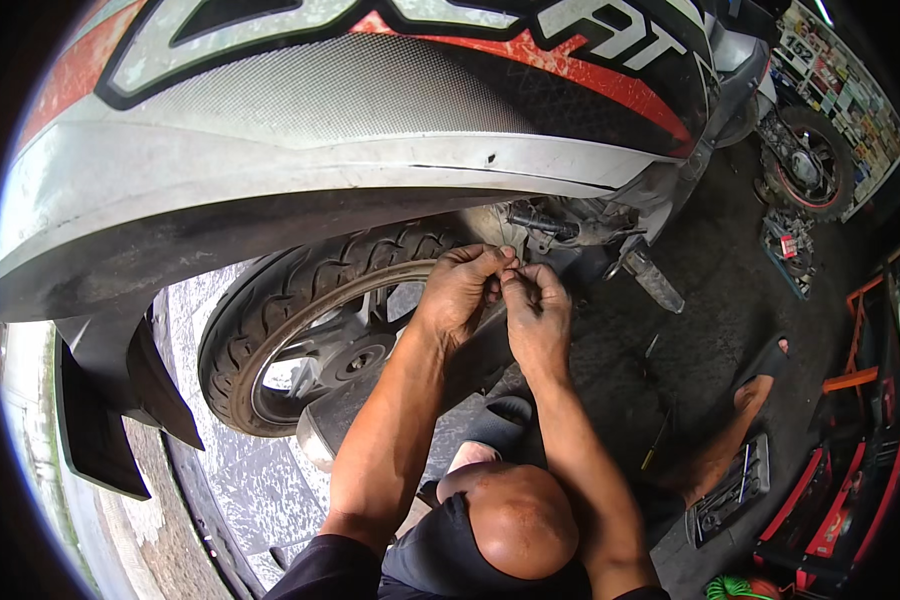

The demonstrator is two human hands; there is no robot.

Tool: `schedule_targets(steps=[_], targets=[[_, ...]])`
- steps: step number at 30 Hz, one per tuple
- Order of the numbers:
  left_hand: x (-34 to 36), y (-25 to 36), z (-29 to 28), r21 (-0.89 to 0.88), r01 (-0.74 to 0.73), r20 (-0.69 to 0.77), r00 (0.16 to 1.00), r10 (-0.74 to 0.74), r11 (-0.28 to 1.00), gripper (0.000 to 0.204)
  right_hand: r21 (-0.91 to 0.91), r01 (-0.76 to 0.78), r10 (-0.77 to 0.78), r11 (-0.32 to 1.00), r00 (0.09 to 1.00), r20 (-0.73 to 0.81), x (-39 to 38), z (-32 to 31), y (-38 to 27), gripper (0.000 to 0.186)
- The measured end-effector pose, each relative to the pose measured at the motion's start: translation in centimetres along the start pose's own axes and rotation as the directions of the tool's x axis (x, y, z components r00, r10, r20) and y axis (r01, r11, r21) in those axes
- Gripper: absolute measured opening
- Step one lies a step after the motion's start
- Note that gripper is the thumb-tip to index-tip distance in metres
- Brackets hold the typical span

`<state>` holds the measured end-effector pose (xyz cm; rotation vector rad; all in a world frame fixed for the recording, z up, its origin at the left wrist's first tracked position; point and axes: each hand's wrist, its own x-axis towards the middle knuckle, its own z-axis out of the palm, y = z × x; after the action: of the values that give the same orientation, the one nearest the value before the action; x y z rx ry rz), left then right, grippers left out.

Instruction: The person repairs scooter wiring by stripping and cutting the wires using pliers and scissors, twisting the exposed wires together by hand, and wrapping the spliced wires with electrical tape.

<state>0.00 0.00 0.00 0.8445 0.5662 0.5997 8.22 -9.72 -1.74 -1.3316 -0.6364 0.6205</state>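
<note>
Just below the side panel (330, 150) of a motor scooter, my left hand (458, 295) and my right hand (538, 312) meet fingertip to fingertip. Both are closed in a pinch. What sits between the fingers is tiny and mostly hidden; a thin wire-like strand seems to rise from them, but I cannot make it out. Right behind my hands are dirty metal parts and a dark cylindrical piece (545, 222) under the scooter's body. To the left of my left forearm is the wheel (353, 358) with its black tyre (255, 325).
A muffler (332, 415) runs beside the wheel, under my left forearm. A foot peg (655, 280) juts out on the right. A screwdriver (656, 440) lies on the dark floor, with a tool tray (735, 490) and red tool box (835, 500) further right. Another motorcycle's wheel (808, 165) stands behind.
</note>
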Motion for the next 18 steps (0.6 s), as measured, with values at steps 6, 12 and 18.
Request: schedule_targets(steps=[6, 12, 18], targets=[[0.1, -0.4, 0.2, 0.046, -0.069, 0.007, 0.998, 0.069, 0.997, 0.014, -0.188, 0.165, -0.171, 0.968, 0.985, -0.019, 0.1, -0.4, -0.2, 0.012], [0.2, 0.0, -0.6, 0.102, -0.071, 0.045, 0.997, 0.067, 0.992, 0.015, -0.442, 0.249, -0.269, 0.861, 0.963, 0.02, 0.0, -1.2, -1.2, 0.011], [0.0, 0.4, -0.6, -0.051, 0.058, 0.061, 0.997, -0.055, 0.997, 0.018, -0.442, 0.294, -0.305, 0.847, 0.951, 0.047, 0.2, -1.5, -1.7, 0.012]])
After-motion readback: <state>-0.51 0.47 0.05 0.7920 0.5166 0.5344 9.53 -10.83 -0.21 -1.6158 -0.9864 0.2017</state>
